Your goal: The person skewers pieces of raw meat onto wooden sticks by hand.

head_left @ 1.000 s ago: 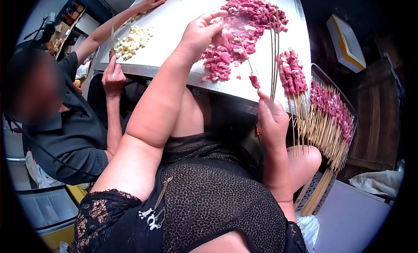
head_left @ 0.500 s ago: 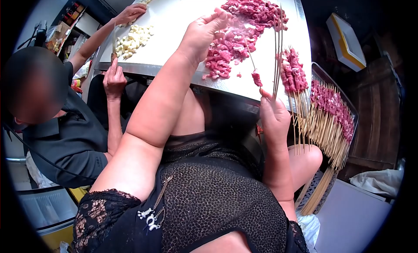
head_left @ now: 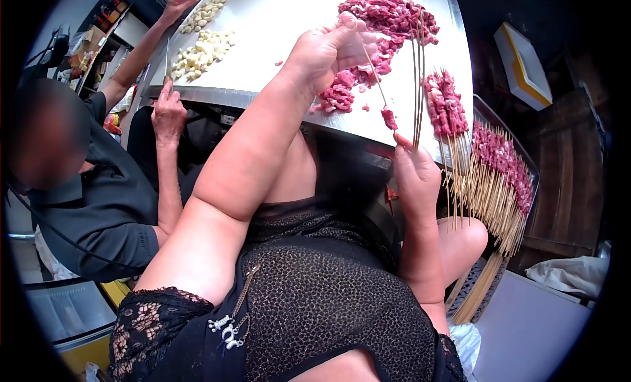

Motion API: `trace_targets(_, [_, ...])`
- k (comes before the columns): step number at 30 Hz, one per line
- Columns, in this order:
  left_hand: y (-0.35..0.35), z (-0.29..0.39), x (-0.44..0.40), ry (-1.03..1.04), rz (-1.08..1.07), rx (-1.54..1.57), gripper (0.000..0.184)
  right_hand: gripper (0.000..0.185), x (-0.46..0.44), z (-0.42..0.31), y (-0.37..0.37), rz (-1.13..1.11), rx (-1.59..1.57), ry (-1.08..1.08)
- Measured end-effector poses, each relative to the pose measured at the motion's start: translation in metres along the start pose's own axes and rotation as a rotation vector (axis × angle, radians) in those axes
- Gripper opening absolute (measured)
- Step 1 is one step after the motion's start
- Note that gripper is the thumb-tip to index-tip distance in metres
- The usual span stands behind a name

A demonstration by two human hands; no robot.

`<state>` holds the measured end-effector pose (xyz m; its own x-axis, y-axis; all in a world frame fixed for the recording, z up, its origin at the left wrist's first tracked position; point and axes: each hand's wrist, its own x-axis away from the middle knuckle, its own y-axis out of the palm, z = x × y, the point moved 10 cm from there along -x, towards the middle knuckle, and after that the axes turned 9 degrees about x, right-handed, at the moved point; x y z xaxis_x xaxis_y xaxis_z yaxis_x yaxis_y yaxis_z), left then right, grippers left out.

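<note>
My right hand (head_left: 417,178) is closed around several skewers (head_left: 419,86), held low in front of the table edge. One of them slants up to the left, with a single piece of raw meat (head_left: 389,118) threaded on it. At this skewer's upper end is my left hand (head_left: 332,50), its fingers curled beside the tip; whatever they grip is hidden. Below and behind that hand lies a pile of raw red meat pieces (head_left: 391,17). Finished meat skewers (head_left: 445,106) lie side by side at the table's right edge, their bare ends jutting out.
A tray of many more meat skewers (head_left: 503,158) stands right of the table. Bare sticks (head_left: 481,293) lie below it. At left, a co-worker's hand (head_left: 169,116) holds a knife (head_left: 167,60) near peeled garlic cloves (head_left: 205,52). A white and yellow box (head_left: 524,65) is at far right.
My left hand has shifted slightly right, toward the skewer tip, with its palm turned more into view. My right hand has barely moved. The co-worker's far hand has drawn back up and left.
</note>
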<state>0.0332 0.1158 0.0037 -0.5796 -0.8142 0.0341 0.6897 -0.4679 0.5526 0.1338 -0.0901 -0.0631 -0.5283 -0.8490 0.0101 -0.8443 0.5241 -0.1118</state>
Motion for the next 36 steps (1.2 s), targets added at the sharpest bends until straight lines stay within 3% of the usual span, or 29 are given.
trace_targets(12, [0.013,-0.006,0.009,-0.015,-0.012,0.029,0.030,0.021,0.002,-0.007,-0.017,0.034,0.137,-0.121])
trace_targets(14, [0.022,-0.002,0.010,0.015,-0.132,-0.086,0.029,0.021,0.002,-0.007,-0.020,0.019,0.170,-0.085])
trace_targets(20, [0.020,-0.010,0.012,-0.057,-0.052,-0.021,0.029,0.022,0.003,-0.018,-0.019,0.099,0.231,-0.258])
trace_targets(24, [0.022,-0.016,0.014,-0.066,-0.032,0.037,0.031,0.021,0.007,-0.024,-0.011,0.112,0.238,-0.236])
trace_targets(32, [0.039,-0.024,0.018,-0.068,-0.109,0.201,0.031,0.023,0.007,0.000,0.005,0.094,-0.055,-0.156])
trace_targets(34, [0.040,-0.025,0.016,-0.070,-0.128,0.148,0.031,0.024,0.009,0.010,0.018,-0.050,-0.354,0.023])
trace_targets(36, [0.042,-0.029,0.016,-0.068,-0.161,0.129,0.030,0.024,0.011,0.006,0.019,-0.045,-0.388,0.078])
